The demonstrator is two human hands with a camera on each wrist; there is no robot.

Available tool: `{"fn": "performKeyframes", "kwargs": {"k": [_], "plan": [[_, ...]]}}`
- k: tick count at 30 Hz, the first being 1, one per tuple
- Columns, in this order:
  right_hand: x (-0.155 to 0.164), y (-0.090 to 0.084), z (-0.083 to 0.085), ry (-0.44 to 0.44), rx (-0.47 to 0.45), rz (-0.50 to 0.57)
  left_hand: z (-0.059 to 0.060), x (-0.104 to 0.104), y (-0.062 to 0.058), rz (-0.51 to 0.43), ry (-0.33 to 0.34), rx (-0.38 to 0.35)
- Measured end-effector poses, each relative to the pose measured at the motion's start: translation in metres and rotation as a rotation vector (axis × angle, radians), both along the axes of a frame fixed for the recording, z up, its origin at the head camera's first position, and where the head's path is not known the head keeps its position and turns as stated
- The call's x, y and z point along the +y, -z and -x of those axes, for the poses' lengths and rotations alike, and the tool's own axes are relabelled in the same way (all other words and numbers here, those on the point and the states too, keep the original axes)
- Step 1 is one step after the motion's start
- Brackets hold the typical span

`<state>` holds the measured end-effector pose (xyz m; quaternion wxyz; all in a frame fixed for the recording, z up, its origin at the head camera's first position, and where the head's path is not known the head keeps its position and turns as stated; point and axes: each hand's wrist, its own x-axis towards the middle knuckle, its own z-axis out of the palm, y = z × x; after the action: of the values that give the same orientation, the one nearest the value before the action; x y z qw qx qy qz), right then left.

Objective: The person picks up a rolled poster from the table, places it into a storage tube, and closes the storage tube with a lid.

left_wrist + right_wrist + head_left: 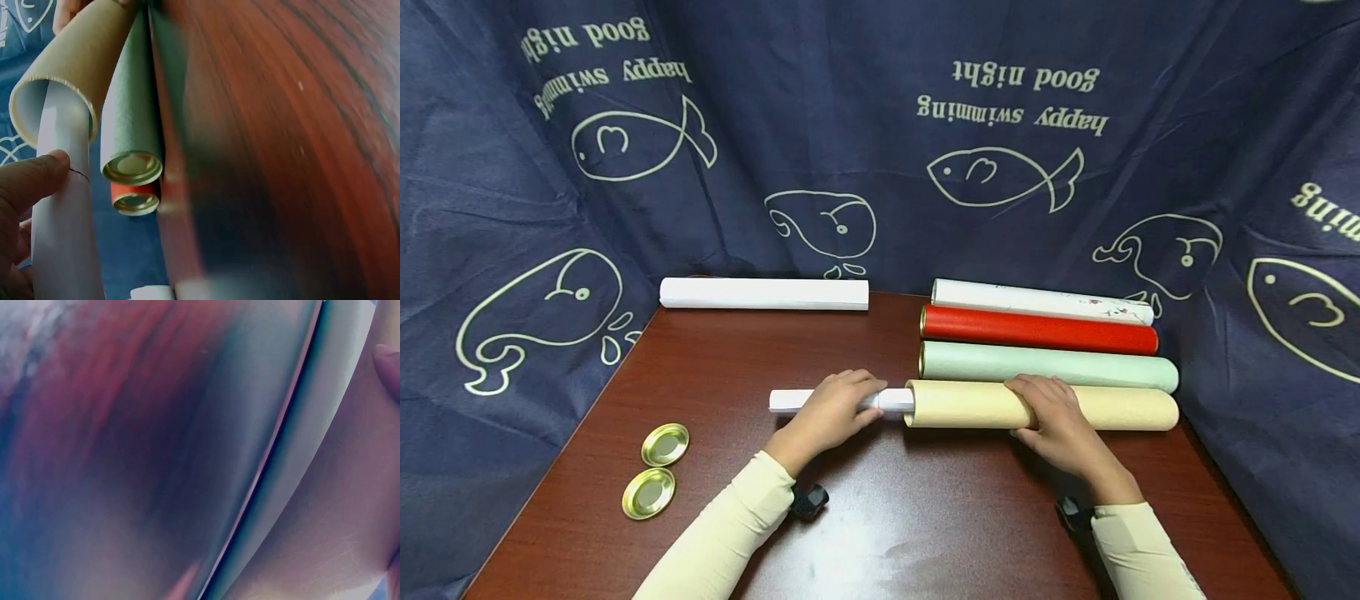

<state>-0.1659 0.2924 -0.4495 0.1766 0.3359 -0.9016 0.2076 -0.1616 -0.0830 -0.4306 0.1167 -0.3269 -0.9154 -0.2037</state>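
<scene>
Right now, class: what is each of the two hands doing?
Left hand: grips the white paper roll, whose end sits in the beige tube.
Right hand: holds the beige tube.

The dark red-brown wooden worktop (880,533) looks smooth and a little glossy. The beige cardboard tube (1105,408) is matt, and the white rolled paper (790,400) is smooth. Two round gold lids (657,471) shine like metal. The navy cloth backdrop (850,125) is matt.
</scene>
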Motion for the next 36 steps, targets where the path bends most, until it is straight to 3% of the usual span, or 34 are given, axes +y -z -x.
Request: {"fn": "performKeyframes", "kwargs": {"k": [7, 14, 20, 26, 31, 36], "plan": [[-0.004, 0.000, 0.001, -0.010, 0.014, -0.002, 0.001, 0.016, 0.000, 0.027, 0.000, 0.046], [-0.006, -0.001, 0.004, -0.005, 0.009, -0.008, -0.002, 0.027, -0.002, 0.021, -0.039, 0.098], [-0.005, 0.000, 0.002, 0.001, 0.009, -0.004, -0.009, 0.028, -0.005, 0.011, -0.112, 0.033], [-0.006, 0.001, -0.001, -0.008, 0.003, -0.006, -0.019, 0.008, -0.015, 0.025, -0.124, -0.030], [-0.005, 0.000, 0.000, -0.006, 0.001, -0.009, -0.025, -0.017, -0.019, 0.034, -0.109, -0.017], [-0.004, 0.000, -0.001, -0.005, 0.000, -0.010, -0.029, -0.049, -0.015, 0.044, -0.104, -0.004]]}}
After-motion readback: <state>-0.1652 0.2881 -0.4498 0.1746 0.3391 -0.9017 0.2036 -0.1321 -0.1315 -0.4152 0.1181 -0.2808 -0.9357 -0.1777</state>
